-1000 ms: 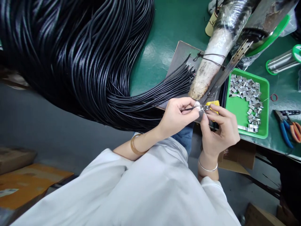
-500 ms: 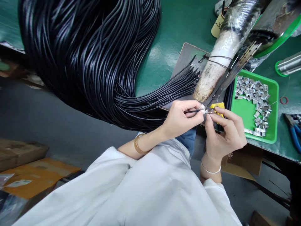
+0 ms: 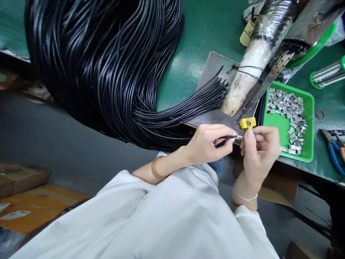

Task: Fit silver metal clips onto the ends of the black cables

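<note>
My left hand (image 3: 211, 144) is closed on a black cable (image 3: 228, 137), whose small bright metal end points right, toward my other hand. My right hand (image 3: 260, 147) pinches a thin silvery wire (image 3: 254, 114) between thumb and forefinger; the wire rises toward a perforated metal tool shaft (image 3: 276, 72). Just beyond the fingertips sits a yellow block (image 3: 244, 123). A thick bundle of black cables (image 3: 107, 72) fills the left of the bench, its stripped ends (image 3: 223, 84) gathered on a grey board (image 3: 212, 68).
A white tube (image 3: 242, 82), tied with dark wire, slants over the board. On the right stand a green tray (image 3: 311, 126) of small metal connector shells (image 3: 291, 108), a metal can (image 3: 327, 76) and blue-handled pliers (image 3: 334, 154). Cardboard boxes (image 3: 48, 201) lie below at left.
My right fingers have come off the metal piece at the cable's end and now pinch the thin wire. The cable end in my left hand has dropped slightly nearer to me.
</note>
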Tool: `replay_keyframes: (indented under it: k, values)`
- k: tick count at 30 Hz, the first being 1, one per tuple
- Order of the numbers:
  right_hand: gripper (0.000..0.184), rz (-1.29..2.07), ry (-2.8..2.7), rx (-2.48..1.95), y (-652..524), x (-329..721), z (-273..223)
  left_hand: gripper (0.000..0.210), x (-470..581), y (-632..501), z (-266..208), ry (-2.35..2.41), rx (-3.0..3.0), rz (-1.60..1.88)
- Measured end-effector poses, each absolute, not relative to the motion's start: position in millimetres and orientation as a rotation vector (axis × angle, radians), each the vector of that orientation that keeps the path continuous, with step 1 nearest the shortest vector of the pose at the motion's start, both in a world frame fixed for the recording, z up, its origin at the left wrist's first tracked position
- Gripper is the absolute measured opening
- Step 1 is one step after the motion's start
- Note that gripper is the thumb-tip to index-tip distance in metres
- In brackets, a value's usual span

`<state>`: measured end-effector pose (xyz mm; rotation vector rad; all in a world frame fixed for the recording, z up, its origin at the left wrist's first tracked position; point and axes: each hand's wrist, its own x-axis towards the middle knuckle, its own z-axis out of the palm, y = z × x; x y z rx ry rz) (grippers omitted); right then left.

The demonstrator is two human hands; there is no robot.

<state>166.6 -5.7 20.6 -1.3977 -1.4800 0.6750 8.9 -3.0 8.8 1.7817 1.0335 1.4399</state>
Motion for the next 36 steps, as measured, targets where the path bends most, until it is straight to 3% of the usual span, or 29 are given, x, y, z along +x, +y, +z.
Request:
replay_keyframes:
  k: [4,10,17,25,36]
  values:
    - [0.01,0.707,-1.536,-1.29,-3.1,169.0,19.2,0.009,1.2,-3.1,9.5,0.963,1.444,1.295]
    - [0.02,-0.032,-1.927,-1.06,-2.6,173.2,9.3,0.023,-2.2,2.8,10.7,0.782,1.008,1.06]
    - [0.018,0.137,-1.347,-1.015,-6.9,165.7,14.7,0.021,4.8,5.0,8.6,0.906,1.07,1.127]
    - [0.018,0.1,-1.767,-1.126,-4.6,160.2,2.1,0.02,7.7,12.7,6.4,1.006,1.087,1.167]
    - [0.019,0.076,-1.817,-1.115,1.8,156.1,18.8,0.018,10.8,16.8,10.0,0.984,0.967,1.221]
